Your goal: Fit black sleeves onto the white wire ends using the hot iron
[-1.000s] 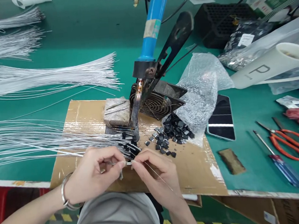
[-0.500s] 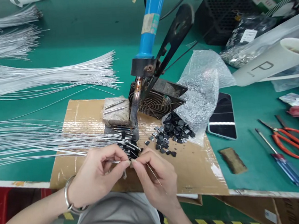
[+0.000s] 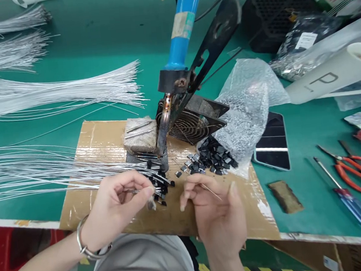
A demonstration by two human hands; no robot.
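My left hand [image 3: 123, 208] is closed in a pinch, its thumb against the forefinger, on a white wire [image 3: 157, 190] whose silvery tip pokes out. My right hand [image 3: 217, 208] is apart from it, palm up with the thumb spread; a thin wire [image 3: 211, 191] is caught between its bent fingers. Behind my left hand lie several white wires [image 3: 85, 171], with small black pieces [image 3: 162, 189] at their ends. A blue-handled soldering iron [image 3: 180, 40] points down in front of me, its bent tip [image 3: 164, 128] beside a pale block [image 3: 139, 135].
A pile of black pieces [image 3: 217, 155] spills from a bubble-wrap bag [image 3: 247, 104] onto the cardboard [image 3: 253, 213]. Behind the iron is a fan [image 3: 189, 126]. A phone [image 3: 271, 142], brown pad [image 3: 285, 196], screwdriver [image 3: 347, 199] and orange-handled pliers [image 3: 357, 175] lie right. Wire bundles [image 3: 69, 92] lie left.
My hands were touching at the fingertips. My right hand has moved off to the right and turned palm up, its thumb opening. My left hand has barely moved.
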